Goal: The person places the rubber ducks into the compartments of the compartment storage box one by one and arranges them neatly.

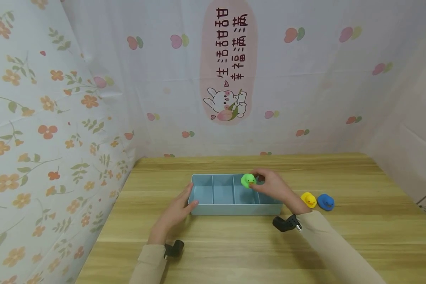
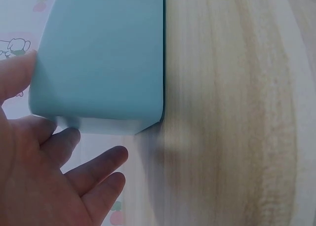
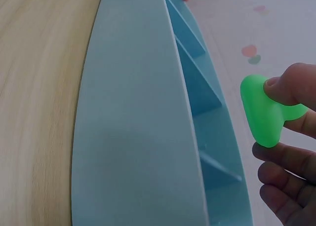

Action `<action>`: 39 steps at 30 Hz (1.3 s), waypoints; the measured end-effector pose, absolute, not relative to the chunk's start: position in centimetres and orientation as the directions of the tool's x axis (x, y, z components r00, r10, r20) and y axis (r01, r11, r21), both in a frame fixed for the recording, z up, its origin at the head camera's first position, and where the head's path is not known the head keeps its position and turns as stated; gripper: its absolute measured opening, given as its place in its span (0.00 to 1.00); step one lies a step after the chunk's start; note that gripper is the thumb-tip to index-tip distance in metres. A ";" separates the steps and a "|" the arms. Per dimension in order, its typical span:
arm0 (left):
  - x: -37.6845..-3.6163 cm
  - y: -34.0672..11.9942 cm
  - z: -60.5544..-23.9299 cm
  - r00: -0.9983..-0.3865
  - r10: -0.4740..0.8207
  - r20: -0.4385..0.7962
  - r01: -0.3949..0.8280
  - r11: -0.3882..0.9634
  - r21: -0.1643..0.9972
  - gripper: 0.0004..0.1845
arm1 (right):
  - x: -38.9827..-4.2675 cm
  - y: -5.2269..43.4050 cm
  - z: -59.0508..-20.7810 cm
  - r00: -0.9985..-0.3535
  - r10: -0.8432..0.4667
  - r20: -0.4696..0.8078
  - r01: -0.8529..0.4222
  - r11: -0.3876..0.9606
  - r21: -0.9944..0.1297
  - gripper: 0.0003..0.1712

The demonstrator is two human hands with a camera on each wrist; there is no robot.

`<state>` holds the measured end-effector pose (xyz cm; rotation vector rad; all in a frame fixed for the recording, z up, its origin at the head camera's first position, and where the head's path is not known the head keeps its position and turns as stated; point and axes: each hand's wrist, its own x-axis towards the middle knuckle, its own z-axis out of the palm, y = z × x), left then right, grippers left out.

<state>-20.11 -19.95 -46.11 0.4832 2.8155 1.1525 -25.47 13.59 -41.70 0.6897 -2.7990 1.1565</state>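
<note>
One bright green toy duck (image 1: 248, 180) is pinched between the thumb and fingers of the right hand (image 1: 274, 186), held upright over the far part of the third compartment from the left in the light-blue box (image 1: 234, 210). Its bill points toward the box's near wall, slightly right; its long axis is hard to tell, since the fingers hide part of it. In the right wrist view, a gap separates the duck from the box's rim.

The left hand (image 1: 177, 206) rests against the box's left end, its fingers loosely extended and its thumb at the near left corner.

The box's long axis runs left to right, with three dividers making four open-topped compartments. Just off its right end sit a yellow toy duck (image 1: 309, 199) and, farther right, a blue toy duck (image 1: 326, 202), bills toward the near side.

Wooden tabletop (image 1: 220, 244) stretches broadly before the box, with a narrower strip behind it. Beyond that strip hangs a printed cloth (image 1: 163, 102), reading 生活甜甜 and 幸福满满 above a rabbit drawing (image 1: 220, 99).
</note>
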 end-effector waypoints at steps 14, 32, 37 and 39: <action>-20.2 -20.2 -45.7 -0.955 0.297 0.015 0.218 0.664 0.715 0.40 | -26.2 9.1 -40.9 -0.865 -0.443 0.237 -0.481 0.595 -0.644 0.19; -19.9 -19.7 -46.0 -0.955 0.296 0.014 0.214 0.656 0.723 0.38 | -25.6 3.9 -41.0 -0.853 -0.474 0.216 -0.480 0.552 -0.682 0.18; -19.8 -19.7 -45.9 -0.958 0.288 0.011 0.207 0.659 0.723 0.38 | -25.8 2.7 -41.1 -0.840 -0.497 0.217 -0.496 0.544 -0.677 0.16; -19.7 -19.7 -46.1 -0.959 0.284 0.017 0.207 0.655 0.727 0.38 | -25.9 2.2 -41.3 -0.834 -0.509 0.212 -0.501 0.538 -0.678 0.14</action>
